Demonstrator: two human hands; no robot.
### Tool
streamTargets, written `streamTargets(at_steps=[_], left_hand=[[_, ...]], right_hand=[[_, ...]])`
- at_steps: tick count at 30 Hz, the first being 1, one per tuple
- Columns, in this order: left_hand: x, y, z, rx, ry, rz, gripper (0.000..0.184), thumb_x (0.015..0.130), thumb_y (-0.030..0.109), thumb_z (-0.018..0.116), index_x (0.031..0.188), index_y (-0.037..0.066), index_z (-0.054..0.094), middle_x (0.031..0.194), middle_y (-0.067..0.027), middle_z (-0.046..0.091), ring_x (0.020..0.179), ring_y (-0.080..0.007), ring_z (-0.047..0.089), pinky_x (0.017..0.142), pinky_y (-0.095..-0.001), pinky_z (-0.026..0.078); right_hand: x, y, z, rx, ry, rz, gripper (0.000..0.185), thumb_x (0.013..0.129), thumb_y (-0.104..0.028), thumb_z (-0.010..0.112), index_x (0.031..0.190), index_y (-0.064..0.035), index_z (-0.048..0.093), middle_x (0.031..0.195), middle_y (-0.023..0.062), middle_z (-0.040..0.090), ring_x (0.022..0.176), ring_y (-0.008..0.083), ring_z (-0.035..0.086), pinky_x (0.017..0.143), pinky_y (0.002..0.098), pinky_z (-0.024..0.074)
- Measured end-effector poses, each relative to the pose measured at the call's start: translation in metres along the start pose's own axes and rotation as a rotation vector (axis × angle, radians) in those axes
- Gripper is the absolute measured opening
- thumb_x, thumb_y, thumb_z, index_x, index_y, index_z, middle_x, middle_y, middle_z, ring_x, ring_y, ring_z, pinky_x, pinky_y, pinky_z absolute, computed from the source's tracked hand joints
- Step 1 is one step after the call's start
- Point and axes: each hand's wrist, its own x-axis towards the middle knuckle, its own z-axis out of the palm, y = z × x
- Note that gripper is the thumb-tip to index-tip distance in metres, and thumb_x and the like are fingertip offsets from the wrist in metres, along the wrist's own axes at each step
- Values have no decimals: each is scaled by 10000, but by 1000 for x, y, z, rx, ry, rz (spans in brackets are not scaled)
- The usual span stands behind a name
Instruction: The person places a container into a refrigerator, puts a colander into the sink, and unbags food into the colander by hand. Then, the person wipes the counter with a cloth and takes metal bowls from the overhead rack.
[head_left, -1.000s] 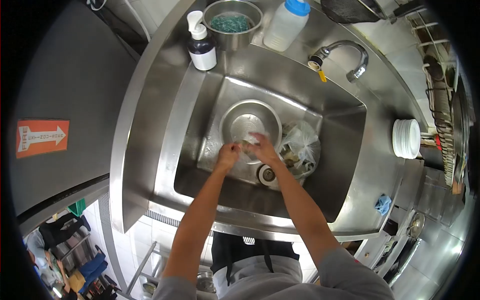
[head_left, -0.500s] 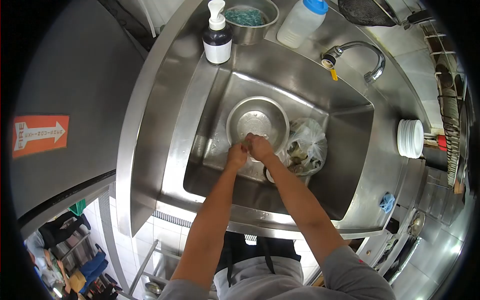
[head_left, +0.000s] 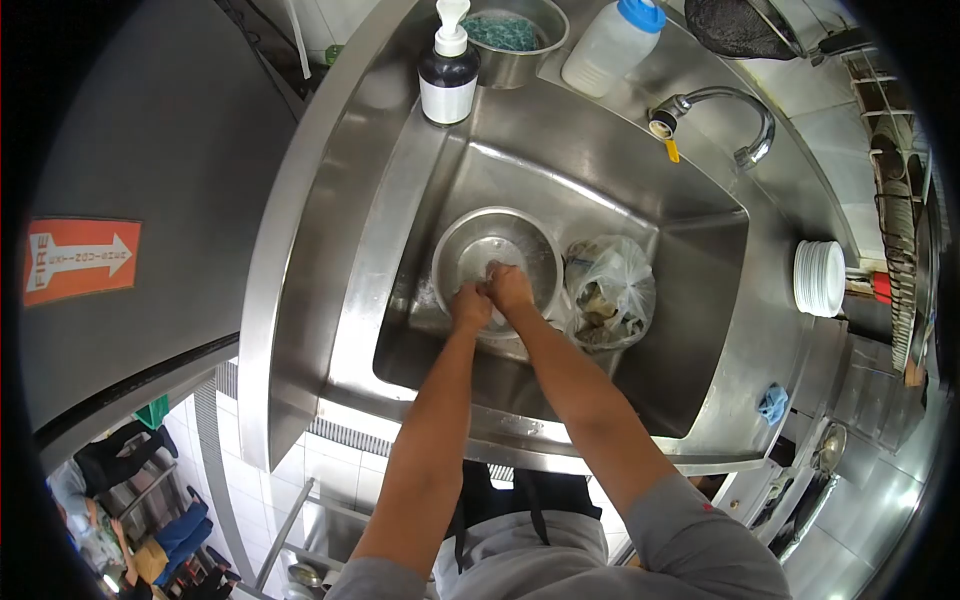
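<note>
A person in a grey short-sleeved shirt (head_left: 690, 535) stood at a stainless steel sink (head_left: 690, 310), seen from above through a wide, round-edged lens. Both bare forearms reached down into the basin. The left hand (head_left: 470, 308) and the right hand (head_left: 511, 289) met over the near part of a round metal bowl (head_left: 459, 246), which sat on the basin floor. The fingers of both hands were bent inward and close together; whether they gripped anything small between them could not be told.

Just to the right of the bowl lay a clear plastic bag (head_left: 630, 285) with brownish and greenish contents, too blurred to name. Along the far ledge, from left to right, stood a dark pump bottle (head_left: 448, 88) with a white label, a metal pot (head_left: 510, 68) holding a green scouring pad (head_left: 500, 32), and a translucent bottle (head_left: 605, 58) with a blue cap. Farther right, a curved chrome faucet (head_left: 767, 120) had a yellow lever (head_left: 672, 151). A stack of white plates (head_left: 820, 278) and a crumpled blue cloth (head_left: 773, 403) lay on the right-hand counter. An orange fire extinguisher sign (head_left: 83, 260) was on the dark surface at left.
</note>
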Motion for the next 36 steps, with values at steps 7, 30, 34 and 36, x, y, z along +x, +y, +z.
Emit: streamTargets(at_steps=[7, 30, 34, 36], left_hand=[[-4, -2, -5, -9, -53, -138, 231, 810, 188, 595, 906, -2, 685, 913, -206, 667, 918, -358, 634, 807, -415, 496], [-97, 50, -5, -1227, -347, -387, 256, 947, 203, 521, 1045, -33, 529, 947, -159, 612, 776, -241, 635, 647, -322, 556], [-80, 50, -6, -1275, -365, -379, 234, 945, 186, 517, 1048, -23, 531, 957, -155, 606, 796, -248, 633, 663, -330, 561], [-66, 50, -7, -1232, -403, -395, 255, 947, 184, 519, 1064, -42, 519, 974, -169, 601, 801, -255, 632, 680, -341, 561]], right_hand=[[37, 37, 18, -47, 10, -9, 127, 721, -157, 662, 837, -113, 684, 833, 164, 672, 797, 328, 661, 727, 408, 535], [-44, 105, 44, 2067, -456, 608, 422, 974, -326, 424, 1262, -21, 465, 1191, 170, 551, 1074, 302, 542, 962, 443, 423], [-65, 112, 6, 1906, -263, 733, 363, 982, -275, 413, 1226, -21, 498, 1163, 144, 574, 1056, 258, 553, 939, 408, 435], [-71, 140, 29, 1932, -308, 684, 343, 977, -263, 429, 1210, -26, 512, 1146, 128, 587, 1031, 246, 565, 901, 403, 451]])
